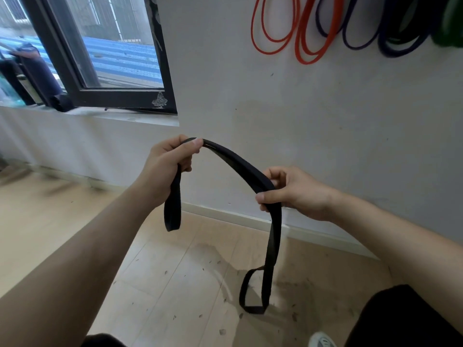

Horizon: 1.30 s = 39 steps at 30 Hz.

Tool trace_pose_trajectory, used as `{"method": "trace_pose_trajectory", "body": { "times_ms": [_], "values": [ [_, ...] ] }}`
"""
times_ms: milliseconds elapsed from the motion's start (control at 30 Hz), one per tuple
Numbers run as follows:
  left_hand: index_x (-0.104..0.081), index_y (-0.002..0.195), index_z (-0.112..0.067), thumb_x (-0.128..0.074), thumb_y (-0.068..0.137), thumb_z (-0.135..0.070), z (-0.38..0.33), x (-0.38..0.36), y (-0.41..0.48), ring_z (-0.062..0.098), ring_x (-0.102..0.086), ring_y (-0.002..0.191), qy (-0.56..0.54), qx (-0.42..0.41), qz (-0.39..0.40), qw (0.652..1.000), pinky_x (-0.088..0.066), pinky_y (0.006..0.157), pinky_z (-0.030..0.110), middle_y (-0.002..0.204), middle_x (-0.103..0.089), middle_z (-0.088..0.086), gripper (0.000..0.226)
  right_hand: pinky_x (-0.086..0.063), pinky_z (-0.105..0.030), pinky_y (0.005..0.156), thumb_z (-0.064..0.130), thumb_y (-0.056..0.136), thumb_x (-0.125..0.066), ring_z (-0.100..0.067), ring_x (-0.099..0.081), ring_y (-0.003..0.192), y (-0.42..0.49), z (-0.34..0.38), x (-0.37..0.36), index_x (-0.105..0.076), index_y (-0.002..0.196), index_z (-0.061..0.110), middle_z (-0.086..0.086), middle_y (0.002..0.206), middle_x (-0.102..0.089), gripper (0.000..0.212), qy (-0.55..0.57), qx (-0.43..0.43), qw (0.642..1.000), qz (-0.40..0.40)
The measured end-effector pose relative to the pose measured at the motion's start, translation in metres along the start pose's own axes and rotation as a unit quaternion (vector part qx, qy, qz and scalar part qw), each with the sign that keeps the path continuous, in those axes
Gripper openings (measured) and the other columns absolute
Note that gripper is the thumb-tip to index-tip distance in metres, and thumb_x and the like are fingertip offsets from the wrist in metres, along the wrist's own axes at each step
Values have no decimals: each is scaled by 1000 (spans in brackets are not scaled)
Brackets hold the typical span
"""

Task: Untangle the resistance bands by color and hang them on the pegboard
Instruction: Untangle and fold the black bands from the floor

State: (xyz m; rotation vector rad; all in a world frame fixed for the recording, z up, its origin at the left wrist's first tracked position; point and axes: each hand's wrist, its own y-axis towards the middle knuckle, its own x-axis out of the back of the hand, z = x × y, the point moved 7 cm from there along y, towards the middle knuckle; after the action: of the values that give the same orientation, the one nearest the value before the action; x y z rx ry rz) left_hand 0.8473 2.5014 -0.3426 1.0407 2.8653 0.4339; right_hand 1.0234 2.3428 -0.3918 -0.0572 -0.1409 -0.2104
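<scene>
Left hand point(166, 162) and right hand point(292, 191) gripping black band point(235, 161) arched between them, ends dangling, orange bands point(307, 36) hanging on wall.

Open air lies above the wooden floor point(175, 271) up to the far wall point(313, 116). Hung bands point(308, 61) crowd the wall's upper right, and a dark window frame point(120, 98) stands far left.

no readable text, labels, brands, numbers or signs appear on anything in this view
</scene>
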Motion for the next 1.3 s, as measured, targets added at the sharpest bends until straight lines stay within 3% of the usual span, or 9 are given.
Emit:
{"method": "trace_pose_trajectory", "body": {
  "times_ms": [200,300,400,567,667,767,933,1100,1300],
  "values": [
    [-62,73,-18,-73,81,-42,3,-2,0,15,-32,57,-4,4,17,1000,-35,65,28,57,-33,-5,27,-57,-33,68,-3,75,-65,-34,-73,77,-1,-5,-17,-55,101,6,-25,96,-74,30,69,-40,994,69],
    [-64,73,-18,-72,84,-39,7,0,1,15,-40,59,5,13,24,1000,-39,70,29,59,-41,-2,25,-54,-30,59,-5,72,-62,-28,-69,62,0,-5,-18,-52,97,8,-23,85,-72,30,96,-39,992,67],
    [-71,87,-8,-70,85,-40,14,1,-2,14,-50,63,42,39,64,996,-46,73,29,64,-52,1,32,-49,-26,54,-3,74,-62,-23,-58,52,0,-4,-17,-53,92,12,-18,74,-66,26,103,-35,992,67],
    [-77,106,-17,-80,82,-41,21,-6,-15,15,-49,71,125,58,168,976,-47,75,30,77,-49,7,34,-45,-30,60,23,91,-61,-25,-53,59,-5,-7,-16,-51,85,17,-15,73,-60,13,94,-56,989,103],
    [-76,110,-18,-74,83,-39,20,-18,-21,12,-53,71,139,67,190,970,-50,73,28,72,-56,-7,34,-49,-30,64,27,92,-60,-27,-56,65,-8,-10,-18,-55,88,18,-16,79,-62,12,86,-68,987,119],
    [-73,116,-18,-73,85,-33,18,-34,-26,14,-54,69,136,66,213,965,-50,70,24,73,-55,-3,35,-51,-33,70,27,92,-61,-28,-58,69,-10,-12,-22,-52,100,11,-17,83,-64,20,67,-81,985,138],
    [-76,108,-15,-68,94,-26,16,-52,-29,12,-49,65,130,60,222,964,-45,64,22,74,-51,-3,19,-52,-35,74,21,91,-64,-27,-59,71,-11,-17,-26,-57,101,8,-16,83,-63,17,44,-79,986,140],
    [-79,98,-14,-75,84,-34,16,-42,-21,10,-46,62,124,54,167,977,-41,62,21,69,-53,-4,24,-56,-31,75,12,91,-69,-27,-68,81,-5,-9,-11,-60,93,7,-17,92,-71,10,-13,-8,999,52],
    [-78,95,-12,-73,92,-20,18,-39,-18,16,-48,68,97,57,148,983,-43,68,27,68,-56,-2,10,-54,-36,83,17,81,-77,-24,-67,80,0,-12,-6,-70,93,7,-14,92,-73,17,49,-15,998,45]
  ]
}}
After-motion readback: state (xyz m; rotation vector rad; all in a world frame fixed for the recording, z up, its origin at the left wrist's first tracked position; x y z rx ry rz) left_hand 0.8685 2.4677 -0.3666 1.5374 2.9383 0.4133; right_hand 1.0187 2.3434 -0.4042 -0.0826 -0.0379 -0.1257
